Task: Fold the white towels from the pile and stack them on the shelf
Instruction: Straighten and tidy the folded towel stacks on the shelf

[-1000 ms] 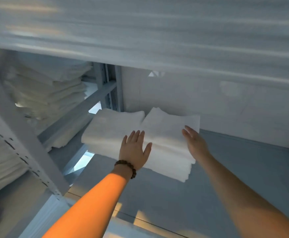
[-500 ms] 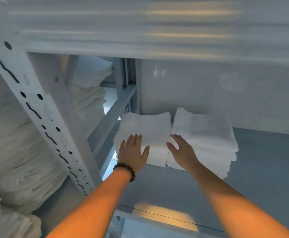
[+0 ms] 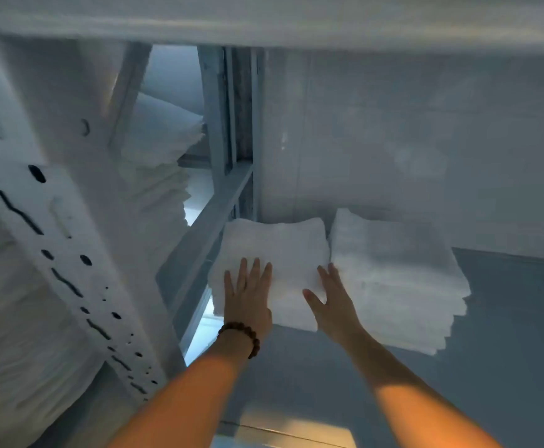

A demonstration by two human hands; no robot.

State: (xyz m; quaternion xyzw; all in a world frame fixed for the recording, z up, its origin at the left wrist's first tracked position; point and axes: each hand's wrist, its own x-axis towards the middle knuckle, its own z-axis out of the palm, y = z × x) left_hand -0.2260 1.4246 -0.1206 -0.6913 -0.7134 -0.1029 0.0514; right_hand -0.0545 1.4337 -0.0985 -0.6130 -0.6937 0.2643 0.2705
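The left towel stack (image 3: 274,247) and right towel stack (image 3: 393,279) sit side by side at the rear of the shelf (image 3: 506,324). The left hand (image 3: 248,300) and right hand (image 3: 333,307) rest on the left towel stack. A slotted upright (image 3: 70,270) stands further left.

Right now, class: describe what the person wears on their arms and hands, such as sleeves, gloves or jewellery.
The left forearm and right forearm show no sleeves within the frame. Neither the left hand nor the right hand wears a glove. A bracelet of dark round beads circles the left wrist; the right wrist wears nothing.
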